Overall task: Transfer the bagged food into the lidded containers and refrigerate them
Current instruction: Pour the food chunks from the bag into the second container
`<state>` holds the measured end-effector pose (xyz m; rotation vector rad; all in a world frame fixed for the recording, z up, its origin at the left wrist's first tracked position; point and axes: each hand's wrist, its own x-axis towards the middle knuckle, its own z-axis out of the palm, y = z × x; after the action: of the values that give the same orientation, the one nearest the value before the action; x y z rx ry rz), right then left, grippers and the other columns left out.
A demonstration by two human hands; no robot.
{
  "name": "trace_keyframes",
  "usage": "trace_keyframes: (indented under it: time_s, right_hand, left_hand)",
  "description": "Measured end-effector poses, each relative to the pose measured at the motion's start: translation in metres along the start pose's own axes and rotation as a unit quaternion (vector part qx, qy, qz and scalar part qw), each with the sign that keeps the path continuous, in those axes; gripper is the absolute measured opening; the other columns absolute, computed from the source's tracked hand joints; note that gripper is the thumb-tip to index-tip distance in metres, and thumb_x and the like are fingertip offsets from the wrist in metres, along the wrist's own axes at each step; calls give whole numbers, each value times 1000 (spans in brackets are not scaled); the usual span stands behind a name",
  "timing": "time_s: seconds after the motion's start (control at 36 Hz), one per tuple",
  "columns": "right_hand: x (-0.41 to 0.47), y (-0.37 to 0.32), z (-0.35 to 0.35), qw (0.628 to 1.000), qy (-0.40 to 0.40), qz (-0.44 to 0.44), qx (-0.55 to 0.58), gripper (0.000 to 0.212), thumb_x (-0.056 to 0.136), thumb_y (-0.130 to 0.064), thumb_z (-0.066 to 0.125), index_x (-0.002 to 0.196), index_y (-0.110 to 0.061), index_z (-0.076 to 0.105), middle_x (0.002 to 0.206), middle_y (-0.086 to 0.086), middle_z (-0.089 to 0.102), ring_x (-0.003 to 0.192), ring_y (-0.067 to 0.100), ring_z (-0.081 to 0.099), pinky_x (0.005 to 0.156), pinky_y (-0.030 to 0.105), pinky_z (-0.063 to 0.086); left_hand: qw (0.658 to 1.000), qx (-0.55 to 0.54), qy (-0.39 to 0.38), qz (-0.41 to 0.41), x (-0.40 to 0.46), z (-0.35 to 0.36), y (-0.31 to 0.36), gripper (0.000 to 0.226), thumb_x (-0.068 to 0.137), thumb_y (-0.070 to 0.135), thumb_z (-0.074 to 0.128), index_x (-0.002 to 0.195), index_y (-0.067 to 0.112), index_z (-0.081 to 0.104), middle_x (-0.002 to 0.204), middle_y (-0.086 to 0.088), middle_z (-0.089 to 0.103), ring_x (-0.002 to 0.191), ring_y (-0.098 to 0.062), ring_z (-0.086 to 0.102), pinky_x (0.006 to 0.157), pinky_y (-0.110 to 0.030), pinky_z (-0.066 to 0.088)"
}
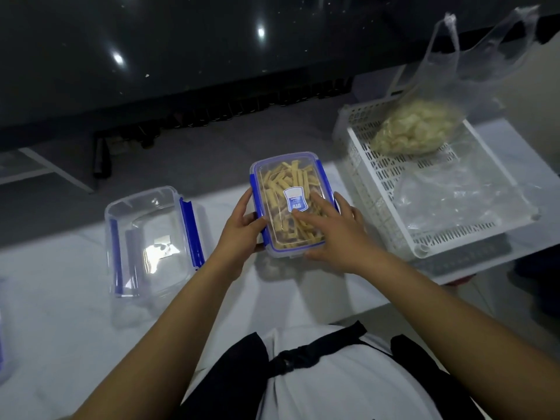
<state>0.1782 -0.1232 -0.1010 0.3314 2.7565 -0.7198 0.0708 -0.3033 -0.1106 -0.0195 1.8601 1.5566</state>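
Observation:
A clear container with blue clips (285, 180), full of yellow stick snacks, sits lidded on the white table (60, 298). My left hand (242, 228) grips its left edge, fingers curled round the blue clip. My right hand (330, 234) lies flat on the lid with straight fingers, thumb at the near corner. A second clear container (153, 237) stands to the left with nothing in it and a lid resting on it. A clear bag of pale chips (415, 128) lies in the white basket (391, 225) at the right.
An emptied clear plastic bag (454, 198) lies inside the basket. The table's near edge runs just in front of my body. A blue-edged item (1, 344) shows at the far left edge. Dark floor lies beyond the table.

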Motion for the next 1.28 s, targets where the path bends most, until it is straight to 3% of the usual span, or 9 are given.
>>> trace_keyframes:
  time_s: [0.25,0.39,0.58,0.72,0.83,0.92,1.03,1.11,1.28]
  right_hand:
    - [-30,14,-49,986,121,-14,114,71,83,-52,74,146,-40,45,161,-3,29,151,19,14,121,45,17]
    - [-41,52,-101,939,257,22,227,57,86,-42,75,138,-31,56,150,-4,46,137,13,39,112,34,33]
    - [-15,127,-186,807,416,125,400,63,84,-40,77,140,-28,51,129,-5,51,117,12,50,85,24,42]
    - [17,166,-235,757,453,157,443,72,81,-38,79,140,-16,46,118,-3,52,102,12,55,70,17,43]
    - [36,186,-264,762,450,178,429,65,81,-34,79,137,-16,51,128,1,55,106,17,58,74,28,50]
    - [45,193,-279,776,446,164,416,30,82,-25,78,109,-16,66,96,-3,66,89,15,63,73,25,50]
    - [40,193,-291,770,446,159,429,16,84,-20,74,71,-23,65,68,-9,62,60,2,58,55,18,44]
    - [31,187,-297,783,421,126,439,20,87,-21,75,70,-23,64,71,-5,63,66,6,57,60,19,45]
    - [8,155,-305,812,362,10,457,7,86,-18,75,81,-21,72,81,-5,68,85,9,62,74,20,43]
  left_hand:
    - [983,151,61,83,0,1,31,64,95,26,68,149,45,38,151,5,45,125,-12,49,70,-22,49]
    - [966,202,24,158,3,21,69,51,97,25,65,140,46,46,134,11,52,91,10,57,51,-10,49]
    - [901,312,-59,295,10,97,150,60,93,30,67,145,45,41,145,16,47,126,-3,44,100,-31,44]
    - [840,386,-60,377,33,157,209,72,91,22,69,153,33,35,153,0,43,127,-5,41,94,-17,35]
    - [779,471,-55,410,52,200,244,84,86,12,66,157,32,25,154,-6,35,136,-24,42,103,-30,42]
    - [740,527,-37,416,65,225,260,81,87,9,64,156,34,28,157,-8,29,138,-31,36,105,-38,44]
    - [685,578,1,444,75,243,274,34,91,14,63,124,21,66,141,-8,49,128,-31,46,100,-47,48]
    - [644,587,21,490,70,242,283,14,91,17,65,102,15,73,118,-5,64,111,-27,57,90,-48,51]
    - [586,584,16,562,35,213,295,15,95,17,63,104,8,71,125,-9,65,119,-29,56,96,-48,48]
